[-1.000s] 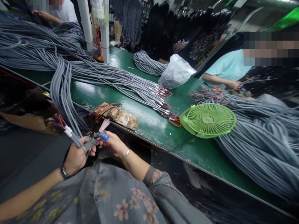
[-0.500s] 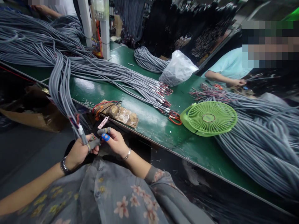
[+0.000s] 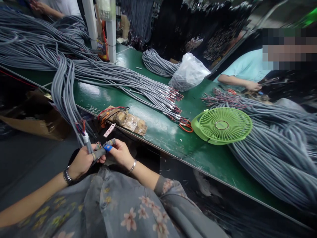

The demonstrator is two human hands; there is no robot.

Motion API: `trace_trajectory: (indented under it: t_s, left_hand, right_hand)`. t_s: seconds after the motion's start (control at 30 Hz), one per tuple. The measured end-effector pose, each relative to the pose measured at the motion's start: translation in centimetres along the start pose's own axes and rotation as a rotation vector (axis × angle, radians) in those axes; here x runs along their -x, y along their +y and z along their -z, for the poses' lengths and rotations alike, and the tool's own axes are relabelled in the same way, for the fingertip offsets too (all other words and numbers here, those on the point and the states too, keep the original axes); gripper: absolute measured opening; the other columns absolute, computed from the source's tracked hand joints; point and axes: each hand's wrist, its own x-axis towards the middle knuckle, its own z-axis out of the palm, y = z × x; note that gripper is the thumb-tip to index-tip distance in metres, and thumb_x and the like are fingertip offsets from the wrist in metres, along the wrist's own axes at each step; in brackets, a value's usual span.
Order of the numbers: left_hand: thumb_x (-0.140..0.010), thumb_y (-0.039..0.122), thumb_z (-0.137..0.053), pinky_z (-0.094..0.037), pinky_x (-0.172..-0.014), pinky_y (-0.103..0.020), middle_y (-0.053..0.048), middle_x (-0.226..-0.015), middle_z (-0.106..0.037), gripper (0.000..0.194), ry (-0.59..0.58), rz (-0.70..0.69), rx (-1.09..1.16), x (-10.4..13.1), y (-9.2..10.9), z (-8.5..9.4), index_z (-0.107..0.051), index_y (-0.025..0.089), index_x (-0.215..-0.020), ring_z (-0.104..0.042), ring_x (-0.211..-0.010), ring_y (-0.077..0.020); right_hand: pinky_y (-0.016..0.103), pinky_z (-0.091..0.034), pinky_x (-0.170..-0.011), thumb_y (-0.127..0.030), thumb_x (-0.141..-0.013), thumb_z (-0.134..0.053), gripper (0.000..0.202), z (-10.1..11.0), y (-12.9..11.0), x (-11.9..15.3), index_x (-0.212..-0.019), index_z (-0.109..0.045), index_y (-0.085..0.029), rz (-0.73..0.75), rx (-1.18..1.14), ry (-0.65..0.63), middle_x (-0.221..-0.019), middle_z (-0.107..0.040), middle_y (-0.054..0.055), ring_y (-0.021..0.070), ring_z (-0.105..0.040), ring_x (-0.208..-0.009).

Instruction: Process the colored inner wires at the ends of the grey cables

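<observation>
My left hand point(image 3: 85, 160) is closed around the end of a grey cable point(image 3: 86, 141), its fingers wrapped in grey tape. Thin coloured wires point(image 3: 98, 144) stick out above its fingertips. Pinched together at those wires are the fingers of my right hand point(image 3: 120, 153), with blue tape on the thumb and grey tape on the index finger. What exactly lies between the right fingertips is too small to make out. A bundle of grey cables point(image 3: 64, 86) hangs over the table edge down to my left hand.
On the green table point(image 3: 158, 132) lie long grey cables point(image 3: 119, 77), a taped wooden block point(image 3: 128, 121), a green fan point(image 3: 221, 125) and a plastic bag point(image 3: 188, 72). More cables point(image 3: 277, 155) lie at right, near a person's hand point(image 3: 253, 86). A cardboard box point(image 3: 37, 127) stands below left.
My right hand has moved slightly left and its fingertips have come down onto the wires by my left hand. The person's hand at right has shifted slightly.
</observation>
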Motion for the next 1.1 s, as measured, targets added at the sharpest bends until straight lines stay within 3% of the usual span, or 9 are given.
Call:
trace_trajectory:
  t_s: [0.17, 0.37, 0.53, 0.73, 0.93, 1.1]
  left_hand:
    - [-0.052, 0.04, -0.099, -0.056, -0.054, -0.03, -0.01, -0.054, -0.076, 0.028, -0.104, 0.065, -0.08, -0.1, 0.2, 0.6, -0.077, 0.022, -0.052, -0.069, -0.05, -0.0219]
    - [-0.05, 0.041, -0.101, -0.057, -0.054, -0.028, -0.007, -0.052, -0.073, 0.032, 0.093, 0.014, 0.113, 0.1, -0.3, 0.0, -0.076, 0.021, -0.055, -0.068, -0.049, -0.0194]
    - [-0.049, 0.037, -0.101, -0.059, -0.053, -0.029, -0.007, -0.054, -0.074, 0.033, 0.174, 0.03, 0.257, 0.2, -0.4, -0.4, -0.075, 0.02, -0.059, -0.072, -0.051, -0.021]
    - [-0.049, 0.031, -0.102, -0.058, -0.049, -0.027, -0.003, -0.053, -0.073, 0.033, 0.196, 0.038, 0.336, 0.1, -0.8, -0.3, -0.074, 0.019, -0.062, -0.068, -0.047, -0.0181]
    - [-0.05, 0.032, -0.108, -0.053, -0.045, -0.025, -0.002, -0.051, -0.068, 0.036, 0.048, -0.015, 0.366, 0.1, 0.1, 0.1, -0.078, 0.018, -0.062, -0.061, -0.046, -0.0144]
    - [-0.049, 0.05, -0.113, -0.044, -0.041, -0.023, -0.002, -0.049, -0.066, 0.047, -0.102, -0.017, 0.371, -0.5, 1.5, -0.2, -0.082, 0.018, -0.062, -0.053, -0.042, -0.011]
  right_hand:
    - [0.029, -0.049, -0.064, -0.064, -0.074, -0.095, 0.052, 0.0, -1.1, 0.1, -0.072, -0.062, -0.025, 0.021, 0.162, -0.076, -0.067, -0.062, -0.005, 0.014, -0.053, -0.064]
    - [0.029, -0.044, -0.065, -0.044, -0.086, -0.081, 0.027, -0.7, -0.7, -0.5, -0.075, -0.065, -0.025, 0.104, 0.246, 0.02, -0.07, -0.061, -0.004, 0.0152, -0.051, -0.068]
    - [0.031, -0.051, -0.068, -0.037, -0.085, -0.083, 0.026, -1.3, 0.3, -1.0, -0.074, -0.062, -0.026, 0.003, 0.054, 0.125, -0.07, -0.064, -0.003, 0.0168, -0.057, -0.067]
    - [0.026, -0.047, -0.054, -0.041, -0.084, -0.086, 0.032, -0.4, 0.5, -1.3, -0.072, -0.061, -0.025, -0.112, -0.215, 0.186, -0.058, -0.056, -0.009, 0.0113, -0.045, -0.052]
    - [0.024, -0.048, -0.054, -0.068, -0.095, -0.083, 0.05, 0.9, -0.7, -2.2, -0.082, -0.072, -0.021, -0.229, -0.313, 0.094, -0.071, -0.068, -0.002, 0.0099, -0.049, -0.054]
    - [0.026, -0.046, -0.057, -0.079, -0.09, -0.084, 0.06, 0.7, -1.2, -3.7, -0.082, -0.072, -0.02, -0.119, -0.214, -0.009, -0.072, -0.068, -0.001, 0.0109, -0.051, -0.057]
